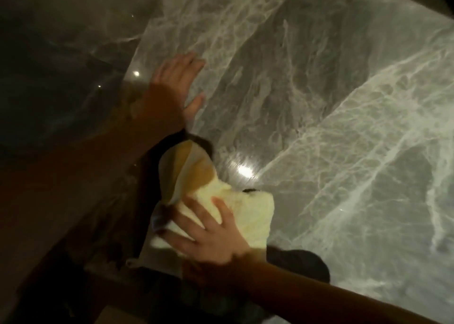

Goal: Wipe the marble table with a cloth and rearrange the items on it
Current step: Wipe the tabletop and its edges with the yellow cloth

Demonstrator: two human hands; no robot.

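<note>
Wiping step: right hand (208, 228) grip splayed wide, palm pressing yellow cloth (235, 215) flat at marble bench (319, 102) near edge. Left hand (177, 83) flat, empty, bracing bench beyond cloth. Advice: even pressure, overlapping strokes.

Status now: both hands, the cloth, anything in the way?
Right hand flat, pressing cloth on marble table. Left hand open, braced at table edge. Nothing in the way.

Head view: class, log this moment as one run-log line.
right hand: flat on pale yellow cloth | left hand: flat on grey marble table | phase: wiping
</note>
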